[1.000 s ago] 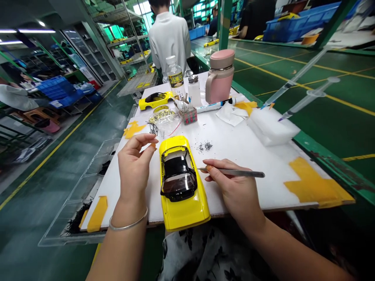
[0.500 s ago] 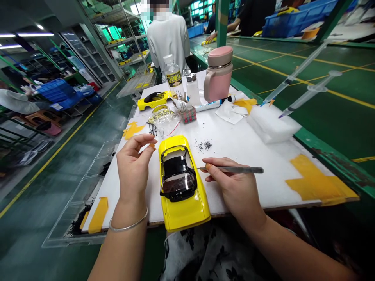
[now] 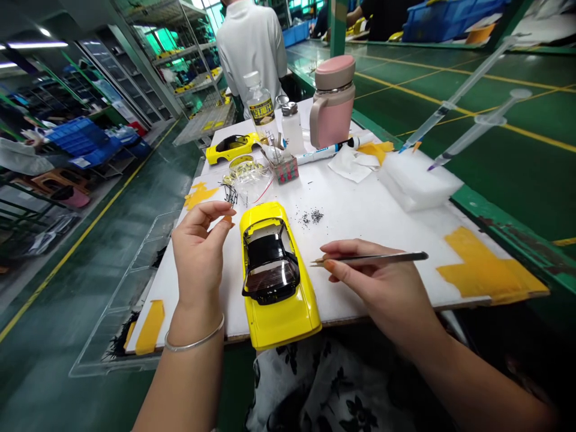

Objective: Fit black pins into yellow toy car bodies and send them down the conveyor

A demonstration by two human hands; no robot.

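White board (image 3: 369, 204), right hand (image 3: 382, 279) pinching tweezers (image 3: 405, 257)

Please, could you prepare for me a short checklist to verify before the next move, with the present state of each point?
1. Right hand has the tweezers: ok, held between the fingers.
2. Left hand steadies the yellow car body: not ok, it is raised beside it with a gap showing.
3. Yellow car body wholly over the white board: not ok, its near end seems to reach past the edge.
4. Tweezers grip a piece: cannot tell, too small.
5. Black specks clear of the tweezers: ok, scattered loosely farther up the white board.
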